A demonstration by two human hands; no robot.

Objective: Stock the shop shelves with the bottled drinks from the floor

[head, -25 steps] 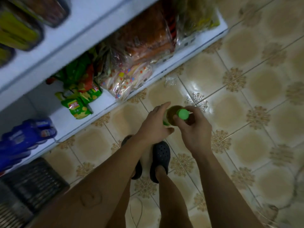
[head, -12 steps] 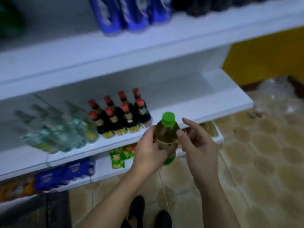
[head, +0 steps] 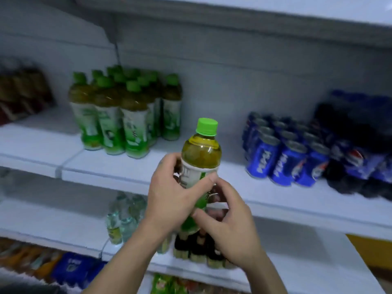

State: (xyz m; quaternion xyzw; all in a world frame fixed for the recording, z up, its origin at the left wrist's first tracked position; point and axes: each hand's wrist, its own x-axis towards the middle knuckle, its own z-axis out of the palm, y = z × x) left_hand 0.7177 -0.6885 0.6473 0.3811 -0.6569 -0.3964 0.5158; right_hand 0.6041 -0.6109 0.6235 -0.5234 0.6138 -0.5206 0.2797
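Centre of frame: one bottle (head: 200, 158) held upright in front of the middle shelf (head: 148, 172), clear of the board. Green cap (head: 206, 126) on, yellow-green drink inside, white and green label.

Left hand (head: 169, 200): clamped round the label band, fingers curled behind the left side, thumb across the front.

Right hand (head: 229, 221): lower and right of the left hand. Thumb tip lies on the lower part of the bottle and the fingers curl round its far side. The two hands are touching or nearly so; blur prevents a firmer reading.

Middle shelf, centre left of frame: cluster of matching green-capped bottles (head: 125, 115), standing upright and packed close. The held bottle is to the right of this cluster and nearer the camera.

Same shelf, right of frame: rows of blue cans (head: 284, 158), then dark cola bottles (head: 356, 145) at the far right.

Far left: brownish bottles (head: 23, 92), blurred.

Shelf below: clear bottles (head: 125, 217) left of the hands, small dark bottles (head: 197, 247) partly hidden under them.

Lower left corner: blue packets (head: 72, 268).
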